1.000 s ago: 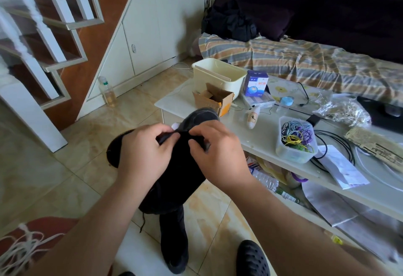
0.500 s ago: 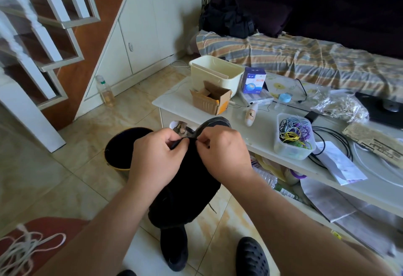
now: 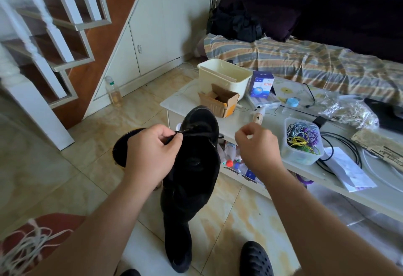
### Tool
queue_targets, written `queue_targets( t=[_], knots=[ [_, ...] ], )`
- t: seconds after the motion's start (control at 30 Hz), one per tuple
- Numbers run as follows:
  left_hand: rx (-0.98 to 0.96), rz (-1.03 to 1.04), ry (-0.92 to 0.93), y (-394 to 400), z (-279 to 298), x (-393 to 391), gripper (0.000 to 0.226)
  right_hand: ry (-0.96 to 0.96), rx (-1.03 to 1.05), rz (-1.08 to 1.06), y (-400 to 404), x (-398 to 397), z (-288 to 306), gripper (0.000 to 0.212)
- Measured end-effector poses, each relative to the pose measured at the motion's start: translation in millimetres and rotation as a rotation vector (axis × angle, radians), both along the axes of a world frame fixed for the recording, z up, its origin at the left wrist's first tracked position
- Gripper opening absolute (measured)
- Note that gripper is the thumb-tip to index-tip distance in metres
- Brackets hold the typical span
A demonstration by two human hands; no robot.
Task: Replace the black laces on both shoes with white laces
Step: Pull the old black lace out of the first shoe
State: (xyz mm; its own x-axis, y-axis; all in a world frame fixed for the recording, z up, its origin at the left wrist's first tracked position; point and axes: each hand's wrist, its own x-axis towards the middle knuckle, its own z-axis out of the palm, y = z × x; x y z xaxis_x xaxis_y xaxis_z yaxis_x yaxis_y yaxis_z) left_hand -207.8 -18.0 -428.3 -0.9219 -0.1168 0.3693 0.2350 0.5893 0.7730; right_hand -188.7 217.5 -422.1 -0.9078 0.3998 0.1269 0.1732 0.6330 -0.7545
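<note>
Clear tub on tabletop holds coloured bands; cream bin contents unseen. Left hand fingers pinch black lace at shoe; right hand curled, apart, grip unclear.

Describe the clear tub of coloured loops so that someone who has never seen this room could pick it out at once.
Start at the long white low table in front of the striped couch cover. Near its front edge stands a clear rectangular plastic tub, open-topped and filled with a tangle of purple, yellow and green loops. The cream plastic bin and the brown cardboard box further back are opaque.
</note>
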Motion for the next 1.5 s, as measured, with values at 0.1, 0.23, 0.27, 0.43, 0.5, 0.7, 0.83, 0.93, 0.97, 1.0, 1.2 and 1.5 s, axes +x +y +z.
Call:
queue_targets(
  t=[0.1, 0.23, 0.27, 0.43, 0.5, 0.7, 0.83, 0.93, 0.97, 1.0, 1.2, 1.5],
  knots=[
    [-0.065, -0.029, 0.055, 1.4, 1.2, 1.5, 0.015, 0.225, 0.025, 0.177, -21.7, 7.0, 8.4, 0.013],
    [-0.153, -0.046, 0.092, 11.0, 3.2, 10.1, 0.015, 0.370, 0.278, 0.392, -44.3, 5.8, 4.5, 0.014],
    [-0.164, -0.056, 0.098, 13.7, 2.6, 12.2, 0.016, 0.351, 0.331, 0.407, -46.8, 4.5, 2.1, 0.014],
    [-0.179, -0.098, 0.061, 20.2, -0.8, 16.1, 0.015, 0.224, 0.437, 0.425, -51.0, -1.4, -9.9, 0.015],
    [-0.133, -0.071, 0.022, 17.4, -0.3, 13.1, 0.013, 0.230, 0.385, 0.373, -46.3, -1.1, -7.1, 0.015],
    [-0.033, -0.014, -0.022, 3.1, 5.0, 5.3, 0.012, -0.040, -0.075, -0.120, 15.9, -9.9, -1.0, 0.018],
    [-0.024, -0.012, -0.004, 3.6, 5.5, 6.2, 0.013, -0.106, 0.011, -0.072, 12.7, -7.4, -3.8, 0.024],
    [-0.081, -0.024, -0.004, 8.2, 6.2, 7.3, 0.015, 0.165, 0.129, 0.172, -18.9, 0.8, 2.1, 0.043],
    [-0.099, -0.024, -0.008, 10.8, 6.2, 8.0, 0.016, 0.251, 0.187, 0.268, -32.3, 4.5, 3.6, 0.043],
    [-0.117, -0.023, -0.012, 13.4, 6.2, 9.2, 0.017, 0.293, 0.264, 0.337, -44.8, 7.7, 2.6, 0.040],
    [-0.138, -0.062, -0.052, 19.2, -0.2, 14.2, 0.019, 0.265, 0.427, 0.400, -62.9, 1.5, -14.6, 0.018],
    [-0.107, -0.049, -0.101, 16.9, 0.1, 12.3, 0.018, 0.195, 0.561, 0.407, -52.5, -7.5, -20.9, 0.021]
  ],
)
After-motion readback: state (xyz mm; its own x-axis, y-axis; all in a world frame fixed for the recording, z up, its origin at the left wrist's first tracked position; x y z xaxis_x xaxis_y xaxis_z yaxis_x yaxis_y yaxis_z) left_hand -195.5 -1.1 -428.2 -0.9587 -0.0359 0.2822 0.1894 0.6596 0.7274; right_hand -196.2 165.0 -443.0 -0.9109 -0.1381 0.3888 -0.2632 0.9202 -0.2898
